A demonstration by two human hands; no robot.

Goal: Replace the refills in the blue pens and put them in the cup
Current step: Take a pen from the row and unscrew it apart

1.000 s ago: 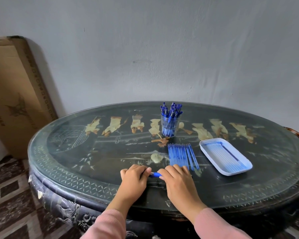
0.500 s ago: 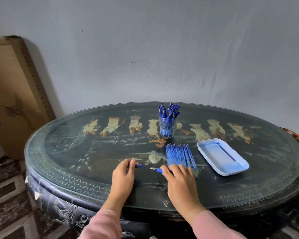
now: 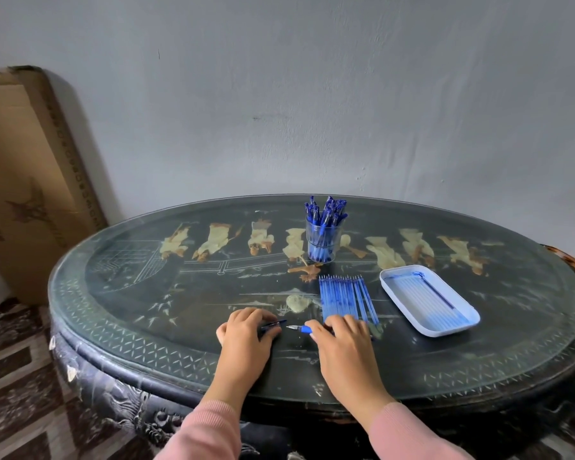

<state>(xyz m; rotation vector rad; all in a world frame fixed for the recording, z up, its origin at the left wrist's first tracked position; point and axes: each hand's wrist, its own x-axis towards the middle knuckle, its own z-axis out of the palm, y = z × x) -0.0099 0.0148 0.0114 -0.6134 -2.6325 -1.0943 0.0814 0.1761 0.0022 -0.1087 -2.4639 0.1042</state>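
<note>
A home room: ornate lacquered table [image 3: 120, 330], patterned floor tiles [image 3: 17, 366], cardboard box [image 3: 24, 180] against the wall

A sheet of glossy glass covers the dark lacquered oval table [image 3: 120, 313], its painted figures shining through. The clear plastic cup [image 3: 322, 242] holds translucent blue plastic pens [image 3: 326, 210]. The pale, smooth plastic tray [image 3: 399, 292] looks glossy. A matt brown cardboard box [image 3: 24, 180] leans against the rough grey plastered wall [image 3: 312, 94].

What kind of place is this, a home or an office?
Probably a room in a home, not an office. The table is an ornate dark oval piece with inlaid figures under glass, the floor has patterned tiles, and a flat cardboard box leans against the plain wall.
</note>
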